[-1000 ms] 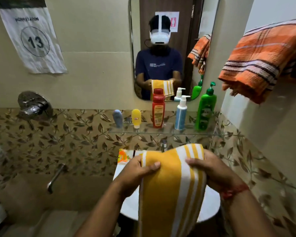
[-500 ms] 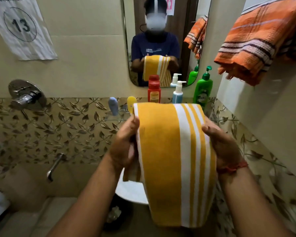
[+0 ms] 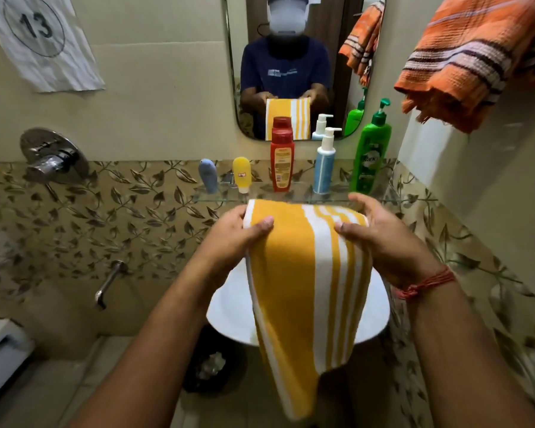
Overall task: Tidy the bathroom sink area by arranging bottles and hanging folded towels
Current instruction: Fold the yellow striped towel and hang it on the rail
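**Folded towel held over the basin**

At frame centre, the left hand and right hand each pinch an upper corner of the yellow-and-white striped towel, thumbs on top. Its long axis hangs downward, stripes running lengthwise, over the white sink. Bottles line the glass shelf just above.

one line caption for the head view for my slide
Both hands, left hand and right hand, hold a folded yellow-and-white striped towel before the glass shelf.

Yellow towel lowered — thumbs now on top.
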Demonstrator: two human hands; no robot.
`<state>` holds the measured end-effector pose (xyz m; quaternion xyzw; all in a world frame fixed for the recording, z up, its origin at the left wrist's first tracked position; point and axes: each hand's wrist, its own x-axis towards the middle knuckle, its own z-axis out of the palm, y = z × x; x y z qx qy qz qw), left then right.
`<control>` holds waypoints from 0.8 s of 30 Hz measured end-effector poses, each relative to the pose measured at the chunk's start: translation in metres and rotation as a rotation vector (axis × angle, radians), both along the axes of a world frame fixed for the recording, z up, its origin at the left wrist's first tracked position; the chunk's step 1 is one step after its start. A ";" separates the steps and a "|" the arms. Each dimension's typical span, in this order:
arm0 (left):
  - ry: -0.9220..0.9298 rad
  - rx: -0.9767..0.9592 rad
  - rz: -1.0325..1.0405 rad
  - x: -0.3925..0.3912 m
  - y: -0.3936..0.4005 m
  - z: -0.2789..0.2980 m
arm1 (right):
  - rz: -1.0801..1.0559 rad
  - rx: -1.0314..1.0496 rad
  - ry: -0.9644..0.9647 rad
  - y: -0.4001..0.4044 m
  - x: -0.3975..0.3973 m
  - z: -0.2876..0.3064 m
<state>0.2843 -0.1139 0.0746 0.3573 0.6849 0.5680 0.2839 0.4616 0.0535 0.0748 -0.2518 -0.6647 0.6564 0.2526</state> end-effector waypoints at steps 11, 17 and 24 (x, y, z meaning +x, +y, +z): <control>0.109 0.122 0.086 -0.009 0.002 -0.008 | -0.089 -0.035 0.144 -0.012 0.012 0.000; 0.206 0.144 0.122 -0.003 0.004 0.000 | -0.154 0.162 0.116 -0.023 0.018 0.006; 0.271 0.341 0.129 -0.008 0.009 0.031 | -0.399 0.261 0.291 -0.036 0.016 0.021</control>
